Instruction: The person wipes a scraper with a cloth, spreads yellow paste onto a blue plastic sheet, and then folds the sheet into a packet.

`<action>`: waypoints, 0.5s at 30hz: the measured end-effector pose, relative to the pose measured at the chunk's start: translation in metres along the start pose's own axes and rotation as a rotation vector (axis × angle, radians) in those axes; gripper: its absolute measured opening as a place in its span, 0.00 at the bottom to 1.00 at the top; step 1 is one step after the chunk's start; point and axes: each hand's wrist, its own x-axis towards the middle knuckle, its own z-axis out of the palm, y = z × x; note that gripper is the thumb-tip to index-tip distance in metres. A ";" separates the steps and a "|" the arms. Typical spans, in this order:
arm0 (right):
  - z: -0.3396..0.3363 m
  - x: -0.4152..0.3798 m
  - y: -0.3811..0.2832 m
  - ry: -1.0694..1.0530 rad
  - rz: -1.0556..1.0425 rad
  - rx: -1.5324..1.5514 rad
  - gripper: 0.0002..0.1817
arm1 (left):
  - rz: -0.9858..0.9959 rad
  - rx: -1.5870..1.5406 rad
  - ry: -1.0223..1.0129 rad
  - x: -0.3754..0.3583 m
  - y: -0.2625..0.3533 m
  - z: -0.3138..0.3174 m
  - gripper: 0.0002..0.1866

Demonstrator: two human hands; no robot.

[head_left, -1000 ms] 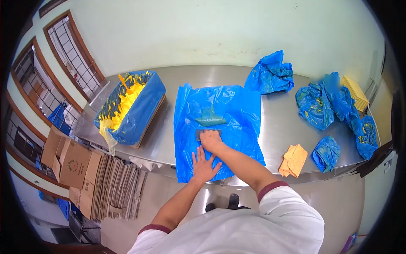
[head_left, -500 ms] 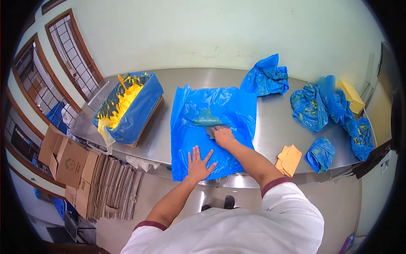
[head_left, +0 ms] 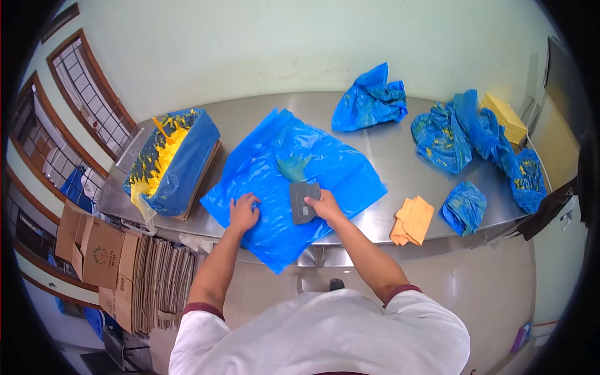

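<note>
A blue plastic bag [head_left: 347, 181] lies turned cornerwise on the steel table, one corner hanging over the front edge. My right hand [head_left: 324, 206] grips a flat grey scraper [head_left: 304, 204] over the middle of the bag. Just beyond the scraper is a greenish smear [head_left: 294, 167], where the bag looks wet or coated. On the bag's left part rests my left hand [head_left: 244, 214], its fingers bent inward and seemingly pinching the plastic; the fingertips are partly hidden.
At the left stands a blue-lined crate [head_left: 194, 169] of yellow paste with an orange-yellow tool. Crumpled blue bags [head_left: 372, 103] lie behind and right, near an orange cloth [head_left: 412, 220]. Flattened cardboard [head_left: 165, 278] leans at the lower left. The steel table [head_left: 250, 112] meets the wall.
The bag has turned, apparently clockwise, from square to cornerwise. My left hand went from spread flat to bent fingers, moving left and away from me. The scraper has moved slightly left and is lifted into fuller view.
</note>
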 end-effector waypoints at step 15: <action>-0.046 -0.059 0.009 -0.392 -0.007 -0.326 0.23 | 0.178 0.177 -0.092 0.063 0.023 0.031 0.38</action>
